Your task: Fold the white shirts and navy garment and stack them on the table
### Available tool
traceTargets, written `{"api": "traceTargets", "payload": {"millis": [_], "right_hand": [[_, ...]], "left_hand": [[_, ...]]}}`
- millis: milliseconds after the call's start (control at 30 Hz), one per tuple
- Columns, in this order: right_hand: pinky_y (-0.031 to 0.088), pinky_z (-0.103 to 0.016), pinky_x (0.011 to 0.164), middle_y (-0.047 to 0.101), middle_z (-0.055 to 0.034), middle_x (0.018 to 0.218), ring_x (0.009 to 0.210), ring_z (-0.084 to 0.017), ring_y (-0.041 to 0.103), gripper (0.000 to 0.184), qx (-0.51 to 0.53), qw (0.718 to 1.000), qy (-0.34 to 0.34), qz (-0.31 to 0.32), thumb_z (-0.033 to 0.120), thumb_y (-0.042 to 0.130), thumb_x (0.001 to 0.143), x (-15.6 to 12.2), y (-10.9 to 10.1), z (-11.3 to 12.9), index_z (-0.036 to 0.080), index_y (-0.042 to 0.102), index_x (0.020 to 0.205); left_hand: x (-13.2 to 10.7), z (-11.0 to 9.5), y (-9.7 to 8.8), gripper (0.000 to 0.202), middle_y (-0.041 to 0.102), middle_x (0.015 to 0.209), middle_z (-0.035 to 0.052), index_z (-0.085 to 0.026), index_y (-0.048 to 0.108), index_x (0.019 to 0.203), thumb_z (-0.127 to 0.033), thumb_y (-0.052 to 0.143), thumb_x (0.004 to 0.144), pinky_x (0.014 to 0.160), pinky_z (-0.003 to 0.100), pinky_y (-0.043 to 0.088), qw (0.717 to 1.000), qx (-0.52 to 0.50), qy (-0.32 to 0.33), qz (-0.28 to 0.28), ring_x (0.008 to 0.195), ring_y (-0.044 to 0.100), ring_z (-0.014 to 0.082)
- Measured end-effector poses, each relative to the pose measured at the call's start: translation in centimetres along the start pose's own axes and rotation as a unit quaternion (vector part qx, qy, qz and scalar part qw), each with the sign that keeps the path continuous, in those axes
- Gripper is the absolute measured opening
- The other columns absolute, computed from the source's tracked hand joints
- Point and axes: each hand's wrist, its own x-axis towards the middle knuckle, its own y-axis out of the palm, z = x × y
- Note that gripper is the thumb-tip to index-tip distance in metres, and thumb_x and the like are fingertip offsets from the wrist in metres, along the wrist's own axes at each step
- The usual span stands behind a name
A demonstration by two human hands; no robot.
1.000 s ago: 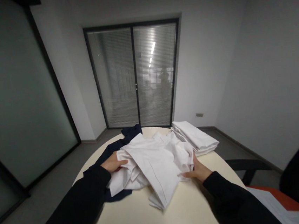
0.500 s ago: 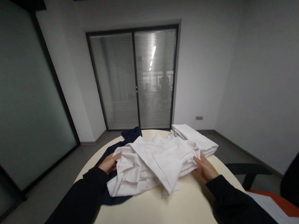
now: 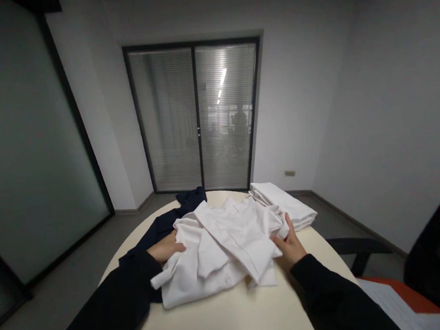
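Observation:
A crumpled white shirt (image 3: 219, 243) lies in the middle of a round cream table (image 3: 235, 319). My left hand (image 3: 165, 249) rests against the shirt's left side, fingers curled onto the cloth. On the shirt's right edge my right hand (image 3: 290, 245) lies with its fingers stretched out and touching the fabric. Both arms wear dark sleeves.
A dark navy garment (image 3: 171, 221) lies under and behind the white shirt on the left. A folded stack of white cloth (image 3: 284, 205) sits at the table's far right. A black chair (image 3: 438, 247) and an orange-and-white item (image 3: 404, 303) are at the right. Glass doors with blinds (image 3: 200, 120) stand ahead.
Both hands pushed the white shirt inward and bunched it closer together. The right hand moved left along the shirt's edge; the shirt's lower flap no longer hangs toward me.

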Motion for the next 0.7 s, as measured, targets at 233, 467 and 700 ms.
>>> {"api": "traceTargets", "payload": {"millis": [233, 467, 700], "right_hand": [[0.054, -0.045, 0.09, 0.068, -0.0109, 0.119, 0.105, -0.032, 0.066, 0.073, 0.07, 0.993, 0.09, 0.005, 0.032, 0.075, 0.062, 0.2, -2.3, 2.5, 0.022, 0.051, 0.131], [0.035, -0.045, 0.11, 0.051, -0.0136, 0.139, 0.129, -0.03, 0.047, 0.078, 0.033, 0.976, 0.025, 0.213, 0.043, 0.082, 0.057, -1.7, 0.9, 2.5, 0.023, 0.051, 0.126], [0.048, -0.047, 0.096, 0.066, -0.0116, 0.114, 0.108, -0.03, 0.06, 0.061, -0.157, 0.981, 0.043, 0.108, 0.05, 0.077, 0.062, -1.3, 1.9, -1.3, 0.019, 0.058, 0.11]], "left_hand": [[-2.3, -1.8, -1.2, 0.085, 0.058, 0.132, 0.0125, -0.017, 0.048, 0.13, -0.055, 0.08, 0.061, 0.111, 0.042, 0.033, 0.985, -0.013, -0.017, 0.168, 0.125, 0.05, 0.0315], [-2.4, -1.8, 1.2, 0.104, 0.048, 0.138, 0.0228, -0.007, 0.027, 0.145, -0.038, 0.079, 0.062, 0.11, 0.046, 0.033, 0.974, 0.205, -0.062, -0.069, 0.13, 0.043, 0.0368], [-3.5, -5.1, 7.0, 0.09, 0.024, 0.156, 0.0102, -0.032, 0.048, 0.139, -0.047, 0.083, 0.058, 0.111, 0.065, 0.014, 0.882, 0.423, 0.209, 0.006, 0.143, 0.006, 0.0457]]}}
